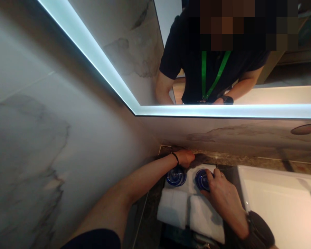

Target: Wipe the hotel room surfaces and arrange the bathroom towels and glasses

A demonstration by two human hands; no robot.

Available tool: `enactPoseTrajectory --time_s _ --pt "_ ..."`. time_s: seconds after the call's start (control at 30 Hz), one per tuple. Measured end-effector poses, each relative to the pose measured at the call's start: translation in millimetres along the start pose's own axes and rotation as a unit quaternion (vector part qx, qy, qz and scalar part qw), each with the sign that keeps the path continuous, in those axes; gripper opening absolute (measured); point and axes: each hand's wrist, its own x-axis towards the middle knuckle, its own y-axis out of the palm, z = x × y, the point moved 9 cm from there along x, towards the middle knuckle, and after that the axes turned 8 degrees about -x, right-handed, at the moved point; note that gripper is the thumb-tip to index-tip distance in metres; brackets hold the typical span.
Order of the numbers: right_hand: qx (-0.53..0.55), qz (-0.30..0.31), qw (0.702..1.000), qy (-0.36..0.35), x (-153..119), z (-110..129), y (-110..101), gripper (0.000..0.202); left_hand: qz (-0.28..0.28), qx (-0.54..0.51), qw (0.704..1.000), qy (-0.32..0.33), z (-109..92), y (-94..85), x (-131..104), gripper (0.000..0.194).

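Observation:
My left hand [186, 158] reaches to the back of the counter, its fingers closed on what looks like a dark grey cloth [200, 159] against the stone ledge. Just below that wrist stands a blue glass [176, 177] on a white cloth. My right hand [220, 186] curls around a second blue glass [201, 180], thumb and fingers at its rim. Two folded white towels, a left one [172, 207] and a right one [206, 214], lie side by side in front of the glasses.
A white washbasin [282, 193] stands to the right. Behind the counter rises a marble wall with a lit mirror [223, 110], reflecting a person with a green lanyard. A marble wall [41, 145] closes the left side. Dark items [176, 237] lie under the towels' front edge.

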Motion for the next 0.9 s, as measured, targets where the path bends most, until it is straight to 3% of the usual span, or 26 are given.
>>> enactPoseTrajectory --time_s 0.1,0.27,0.37,0.53,0.63,0.73,0.9 --pt "-0.004 -0.001 1.0 0.002 -0.4 0.0 -0.9 0.045 0.0 0.018 0.999 -0.036 2.7 -14.1 -12.7 0.021" --pt "-0.009 -0.005 1.0 -0.003 0.0 0.3 -0.8 0.05 -0.081 0.014 0.992 -0.096 40.7 -78.4 -45.9 0.028" --pt "-0.008 0.001 1.0 0.0 0.0 0.3 2.1 0.05 -0.09 0.001 0.991 -0.094 39.7 -93.0 -52.4 0.027" --pt "-0.018 0.001 1.0 0.001 0.8 2.3 4.3 0.054 -0.089 -0.042 0.994 0.054 -36.2 -80.9 -10.4 0.046" --pt "-0.027 -0.006 1.0 0.008 1.6 1.6 2.8 0.058 -0.021 -0.011 0.993 0.117 -70.4 -56.5 19.9 0.038" --pt "-0.029 -0.01 0.999 0.011 1.7 0.8 0.5 0.059 0.034 0.039 0.989 0.138 -78.2 -33.4 30.9 0.033" --pt "-0.038 -0.005 0.999 0.011 0.9 -0.4 -0.2 0.055 0.019 0.071 0.99 0.119 -66.4 -27.5 19.0 0.026"
